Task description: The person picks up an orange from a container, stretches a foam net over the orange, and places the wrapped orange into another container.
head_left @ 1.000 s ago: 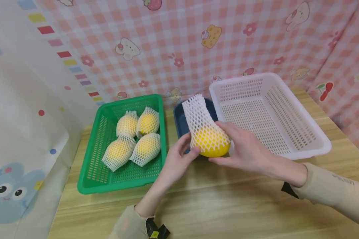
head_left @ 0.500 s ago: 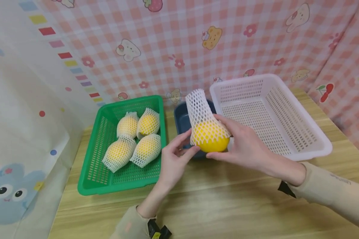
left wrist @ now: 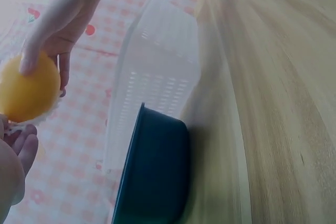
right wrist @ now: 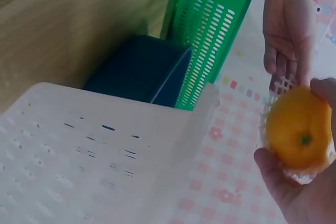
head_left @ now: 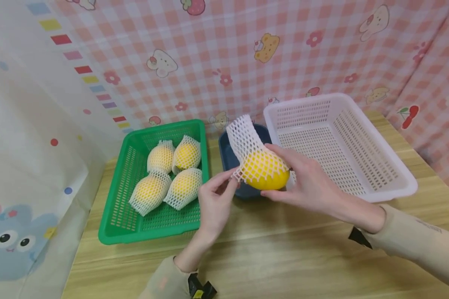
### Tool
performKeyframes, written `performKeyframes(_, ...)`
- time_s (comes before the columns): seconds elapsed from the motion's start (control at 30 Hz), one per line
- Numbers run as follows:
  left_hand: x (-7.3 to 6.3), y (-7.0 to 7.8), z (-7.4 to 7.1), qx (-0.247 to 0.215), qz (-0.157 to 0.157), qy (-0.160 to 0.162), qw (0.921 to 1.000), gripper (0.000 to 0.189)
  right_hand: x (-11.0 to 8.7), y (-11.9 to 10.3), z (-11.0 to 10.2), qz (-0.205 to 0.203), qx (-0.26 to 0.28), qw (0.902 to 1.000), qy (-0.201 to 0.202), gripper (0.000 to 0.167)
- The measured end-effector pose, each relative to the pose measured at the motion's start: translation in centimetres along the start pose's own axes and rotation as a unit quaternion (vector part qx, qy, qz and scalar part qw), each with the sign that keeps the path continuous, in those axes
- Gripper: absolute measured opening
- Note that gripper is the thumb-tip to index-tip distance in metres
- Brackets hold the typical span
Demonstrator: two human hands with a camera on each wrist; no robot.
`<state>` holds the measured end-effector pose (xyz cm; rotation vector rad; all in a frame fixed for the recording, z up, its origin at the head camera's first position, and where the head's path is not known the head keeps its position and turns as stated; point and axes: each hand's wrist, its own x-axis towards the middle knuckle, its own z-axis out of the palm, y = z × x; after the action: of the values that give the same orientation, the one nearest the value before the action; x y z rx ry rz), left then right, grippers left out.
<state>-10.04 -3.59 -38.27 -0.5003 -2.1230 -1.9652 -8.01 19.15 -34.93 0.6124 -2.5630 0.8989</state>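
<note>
A bright yellow-to-orange fruit with a small green stem mark, an orange (right wrist: 302,127) by its look, is held up over the table. A white foam net (head_left: 244,135) covers its upper part and stands up as a long loose tube, while the lower side shows bare. My right hand (head_left: 310,178) grips the orange from the right, thumb below and fingers over the top. At its left side my left hand (head_left: 217,199) pinches the edge of the foam net between thumb and fingertips, drawing it a little away from the fruit.
On the left stands a green basket (head_left: 203,158) with several netted yellow fruits (head_left: 184,187). Behind the hands is a dark blue tub (head_left: 228,155), partly hidden. A white basket (head_left: 394,166) stands to the right on the wooden table (head_left: 284,257). A checked cloth (head_left: 209,54) hangs behind.
My left fingers have gone from resting against the fruit's side to pinching the net's edge and pulling it left. The net's loose top now leans further left.
</note>
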Motion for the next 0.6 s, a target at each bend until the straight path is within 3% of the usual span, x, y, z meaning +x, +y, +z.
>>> performKeyframes(0.13, -0.2, -0.1, 0.2, 0.044, 0.032, 0.006, 0.9985, 0.018, 0.8, 0.0, -0.1, 0.03, 0.006, 0.9993, 0.022, 0.095)
performKeyframes(0.27, -0.3, 0.1, 0.6, 0.053, 0.052, -0.001, 0.9973, 0.017, 1.5, -0.2, -0.2, 0.054, 0.008, 0.9981, 0.027, 0.095)
performKeyframes(0.4, -0.2, 0.2, 0.8, 0.011, 0.031, 0.012, 0.9994, 0.018, 1.5, -0.3, -0.2, 0.047, 0.006, 0.9988, 0.012, 0.099)
performKeyframes(0.6, 0.2, 0.5, 0.3, -0.037, -0.007, 0.04, 0.9985, 0.021, 1.1, -0.5, -0.2, -0.016, -0.036, 0.9991, 0.017, 0.105)
